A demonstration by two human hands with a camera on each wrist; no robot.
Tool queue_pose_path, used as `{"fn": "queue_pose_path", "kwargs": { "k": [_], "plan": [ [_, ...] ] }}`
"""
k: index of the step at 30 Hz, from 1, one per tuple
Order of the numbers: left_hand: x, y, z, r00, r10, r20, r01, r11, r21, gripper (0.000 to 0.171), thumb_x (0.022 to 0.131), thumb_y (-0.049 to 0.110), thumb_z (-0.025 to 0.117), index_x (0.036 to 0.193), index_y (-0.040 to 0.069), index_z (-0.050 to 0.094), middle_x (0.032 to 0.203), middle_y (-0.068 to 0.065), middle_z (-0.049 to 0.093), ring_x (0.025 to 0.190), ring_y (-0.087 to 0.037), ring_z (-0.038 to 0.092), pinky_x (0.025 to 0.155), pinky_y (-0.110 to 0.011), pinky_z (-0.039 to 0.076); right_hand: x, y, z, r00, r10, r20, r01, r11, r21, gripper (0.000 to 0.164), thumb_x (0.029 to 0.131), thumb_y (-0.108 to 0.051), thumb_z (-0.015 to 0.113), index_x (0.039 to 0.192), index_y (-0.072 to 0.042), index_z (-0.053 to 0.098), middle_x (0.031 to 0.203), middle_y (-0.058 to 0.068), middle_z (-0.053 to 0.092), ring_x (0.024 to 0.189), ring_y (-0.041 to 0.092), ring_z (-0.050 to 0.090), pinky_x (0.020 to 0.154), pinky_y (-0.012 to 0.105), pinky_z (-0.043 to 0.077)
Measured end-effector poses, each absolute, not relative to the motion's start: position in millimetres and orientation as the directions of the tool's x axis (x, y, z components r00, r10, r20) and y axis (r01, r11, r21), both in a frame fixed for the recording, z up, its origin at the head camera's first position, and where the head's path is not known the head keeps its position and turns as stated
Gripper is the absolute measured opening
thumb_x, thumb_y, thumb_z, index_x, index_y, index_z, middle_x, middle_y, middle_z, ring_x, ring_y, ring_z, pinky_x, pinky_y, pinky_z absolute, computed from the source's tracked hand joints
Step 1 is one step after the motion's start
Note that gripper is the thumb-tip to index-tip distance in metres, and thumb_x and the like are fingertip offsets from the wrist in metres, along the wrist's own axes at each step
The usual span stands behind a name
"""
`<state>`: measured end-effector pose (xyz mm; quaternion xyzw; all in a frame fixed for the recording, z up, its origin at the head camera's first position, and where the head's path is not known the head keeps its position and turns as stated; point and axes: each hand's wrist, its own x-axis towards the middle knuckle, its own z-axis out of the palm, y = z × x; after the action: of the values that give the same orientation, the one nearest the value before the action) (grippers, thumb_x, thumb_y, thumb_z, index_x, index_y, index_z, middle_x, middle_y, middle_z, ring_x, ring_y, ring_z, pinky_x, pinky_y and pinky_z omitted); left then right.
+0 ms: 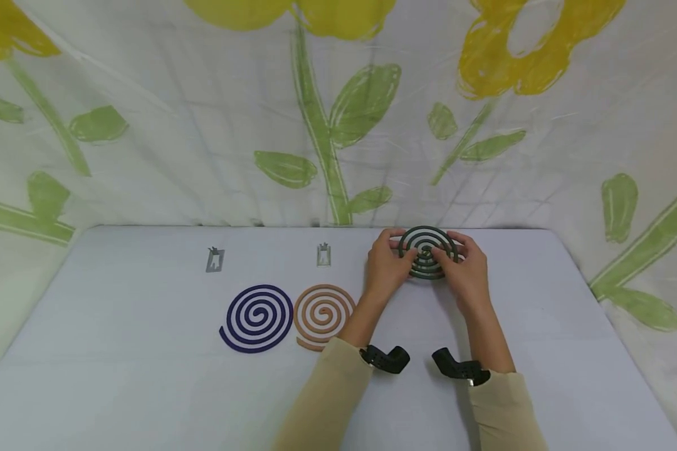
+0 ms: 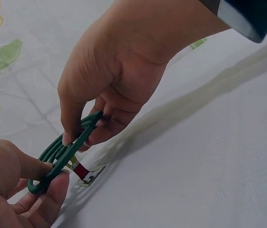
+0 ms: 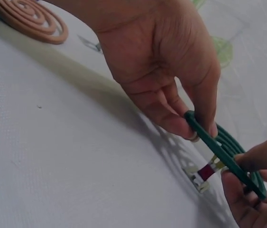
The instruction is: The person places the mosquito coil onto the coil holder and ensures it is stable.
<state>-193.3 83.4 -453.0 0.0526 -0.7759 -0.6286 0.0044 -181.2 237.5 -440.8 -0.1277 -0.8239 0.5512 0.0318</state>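
A green mosquito coil (image 1: 425, 251) is held by both hands near the table's back edge, right of the middle. My left hand (image 1: 388, 263) pinches its left side, thumb on the near face and fingers behind. On the opposite side, my right hand (image 1: 469, 266) grips the rim the same way. Both wrist views show the coil (image 2: 63, 156) tilted, with a small metal stand (image 3: 197, 183) under it on the table. The stand's upright part (image 3: 206, 172), dark red in the middle, reaches up to the coil. In the head view the coil and hands hide this stand.
A purple coil (image 1: 258, 315) and an orange coil (image 1: 324, 311) lie side by side left of the left forearm. Behind them are two metal stands (image 1: 209, 263), one of them (image 1: 318, 257) nearer the hands. A flower-patterned curtain (image 1: 225, 125) borders the table's back edge.
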Motion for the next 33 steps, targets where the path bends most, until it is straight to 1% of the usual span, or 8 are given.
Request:
{"fn": "queue_pose_path", "kwargs": {
  "k": [5, 7, 10, 16, 20, 25, 29, 33],
  "plan": [
    [-194.0, 81.5, -452.4, -0.995, -0.084, -0.053, -0.07, 0.208, 0.976, 0.041, 0.094, 0.012, 0.078, 0.134, 0.011, 0.068, 0.113, -0.018, 0.073, 0.075, -0.016, 0.072, 0.058, -0.019, 0.057, -181.2, 236.2, -439.4, -0.966, 0.245, -0.084, 0.173, 0.368, -0.914, 0.058, 0.1, -0.019, 0.072, 0.154, -0.011, 0.053, 0.133, 0.021, 0.062, 0.091, -0.001, 0.063, 0.072, 0.01, 0.054],
    [-194.0, 80.1, -451.7, -0.995, -0.084, -0.056, -0.071, 0.197, 0.978, 0.041, 0.094, 0.012, 0.078, 0.134, 0.011, 0.067, 0.113, -0.019, 0.073, 0.074, -0.016, 0.072, 0.055, -0.021, 0.058, -181.8, 235.7, -439.8, -0.967, 0.239, -0.085, 0.172, 0.374, -0.911, 0.058, 0.1, -0.02, 0.072, 0.154, -0.011, 0.052, 0.134, 0.021, 0.062, 0.091, -0.001, 0.062, 0.072, 0.01, 0.054],
    [-194.5, 78.5, -451.3, -0.994, -0.09, -0.057, -0.074, 0.199, 0.977, 0.042, 0.093, 0.011, 0.078, 0.134, 0.01, 0.067, 0.113, -0.018, 0.073, 0.074, -0.016, 0.071, 0.056, -0.022, 0.059, -182.6, 234.0, -440.6, -0.968, 0.235, -0.084, 0.169, 0.371, -0.913, 0.058, 0.1, -0.02, 0.072, 0.154, -0.011, 0.053, 0.133, 0.02, 0.062, 0.091, -0.002, 0.062, 0.073, 0.01, 0.054],
    [-195.3, 78.3, -450.7, -0.994, -0.101, -0.042, -0.066, 0.246, 0.967, 0.043, 0.093, 0.014, 0.08, 0.134, 0.012, 0.068, 0.112, -0.016, 0.075, 0.081, -0.018, 0.072, 0.072, -0.025, 0.057, -182.4, 233.4, -440.2, -0.97, 0.233, -0.073, 0.157, 0.364, -0.918, 0.057, 0.101, -0.02, 0.071, 0.154, -0.011, 0.052, 0.132, 0.02, 0.062, 0.088, -0.005, 0.063, 0.072, 0.011, 0.055],
    [-194.7, 80.4, -452.7, -0.995, -0.096, -0.033, -0.056, 0.247, 0.967, 0.042, 0.092, 0.014, 0.08, 0.133, 0.012, 0.069, 0.111, -0.016, 0.076, 0.082, -0.017, 0.071, 0.074, -0.027, 0.057, -182.1, 236.5, -439.8, -0.968, 0.234, -0.088, 0.169, 0.355, -0.919, 0.059, 0.101, -0.019, 0.071, 0.156, -0.012, 0.051, 0.135, 0.02, 0.061, 0.087, -0.007, 0.063, 0.072, 0.01, 0.054],
    [-194.9, 81.6, -453.4, -0.995, -0.099, -0.027, -0.051, 0.244, 0.968, 0.041, 0.093, 0.015, 0.08, 0.132, 0.013, 0.069, 0.111, -0.015, 0.076, 0.079, -0.016, 0.071, 0.071, -0.025, 0.057, -183.7, 237.7, -441.3, -0.968, 0.239, -0.071, 0.157, 0.363, -0.919, 0.058, 0.101, -0.018, 0.071, 0.155, -0.011, 0.052, 0.131, 0.018, 0.062, 0.086, -0.006, 0.063, 0.071, 0.011, 0.055],
    [-194.6, 84.5, -454.9, -0.994, -0.103, -0.027, -0.05, 0.229, 0.972, 0.041, 0.093, 0.013, 0.079, 0.133, 0.013, 0.068, 0.111, -0.015, 0.075, 0.08, -0.018, 0.075, 0.063, -0.022, 0.058, -184.8, 237.8, -442.8, -0.967, 0.246, -0.069, 0.161, 0.373, -0.914, 0.058, 0.1, -0.018, 0.072, 0.154, -0.011, 0.053, 0.128, 0.017, 0.062, 0.085, -0.007, 0.063, 0.07, 0.011, 0.055],
    [-193.1, 88.7, -455.9, -0.994, -0.099, -0.035, -0.056, 0.214, 0.975, 0.041, 0.094, 0.013, 0.079, 0.134, 0.014, 0.067, 0.112, -0.015, 0.075, 0.079, -0.019, 0.077, 0.056, -0.02, 0.058, -183.0, 240.5, -442.8, -0.964, 0.256, -0.076, 0.174, 0.385, -0.906, 0.057, 0.101, -0.019, 0.071, 0.154, -0.012, 0.053, 0.13, 0.018, 0.063, 0.088, -0.005, 0.062, 0.072, 0.01, 0.055]
  ]
}}
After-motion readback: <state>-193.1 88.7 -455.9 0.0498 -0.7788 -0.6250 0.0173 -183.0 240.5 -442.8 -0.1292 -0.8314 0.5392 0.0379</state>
